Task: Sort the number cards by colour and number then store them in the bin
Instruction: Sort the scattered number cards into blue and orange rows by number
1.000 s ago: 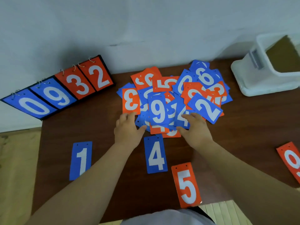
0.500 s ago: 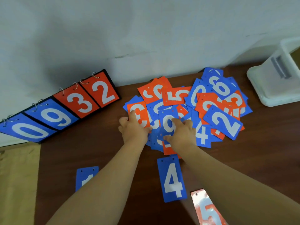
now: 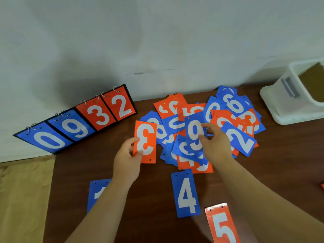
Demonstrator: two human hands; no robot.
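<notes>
A heap of blue and orange number cards [image 3: 233,118] lies at the back of the brown table [image 3: 280,163]. My left hand [image 3: 127,161] pinches an orange 3 card [image 3: 145,143], upside down, at the heap's left edge. My right hand [image 3: 215,145] grips a blue 9 card [image 3: 195,132] on top of the heap. Laid out singly nearer to me are a blue 1 card [image 3: 97,192], partly under my left arm, a blue 4 card [image 3: 185,194] and an orange 5 card [image 3: 221,225]. The white bin [image 3: 287,104] stands at the far right.
A flip scoreboard [image 3: 78,123] showing 0, 9, 3, 2 leans against the white wall at the back left. A sliver of another orange card [image 3: 322,185] shows at the right edge. Pale flooring lies beyond the table's left edge.
My left hand has drawn the orange 3 card out to the left of the heap. My right hand has closed on the blue 9 card. The view has shifted down and right.
</notes>
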